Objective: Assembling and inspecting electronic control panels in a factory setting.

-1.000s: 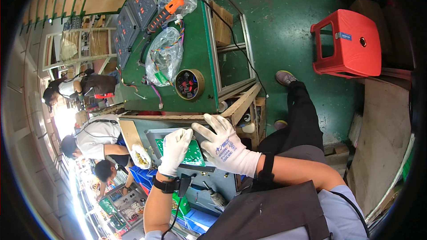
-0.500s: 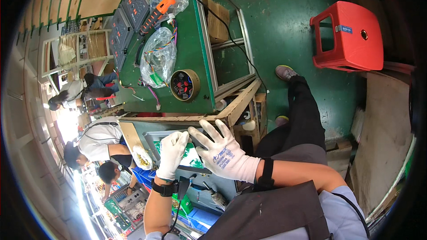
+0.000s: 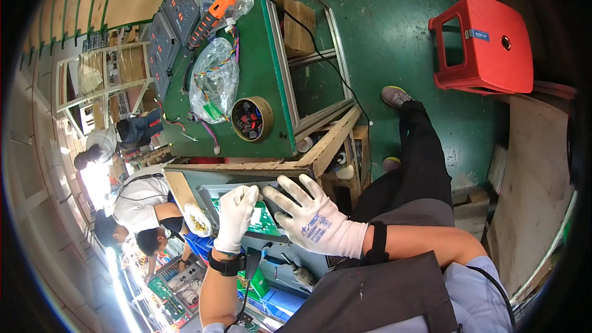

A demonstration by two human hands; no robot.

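My left hand (image 3: 235, 217), in a white glove, is held above a green circuit board (image 3: 264, 219). Its fingers are bunched together in a pinch, and whatever they may hold is too small or hidden to make out. The board lies in a grey metal panel (image 3: 206, 192) and is partly covered by both hands. To the right of it, my right hand (image 3: 316, 222) has its gloved fingers spread, the tips darkened, with nothing visible in its grasp.
A green table (image 3: 262, 74) bears an orange-handled tool (image 3: 213, 18), a wire bundle in plastic (image 3: 214, 77) and a round tub of small parts (image 3: 266, 117). A red stool (image 3: 502, 46) stands right. A screwdriver-like tool (image 3: 302, 276) lies near my apron. Co-workers (image 3: 145, 200) are at left.
My right hand has shifted slightly right and down, away from the left one. The left hand stays pinched in nearly the same spot over the board. The whole view has shifted a little.
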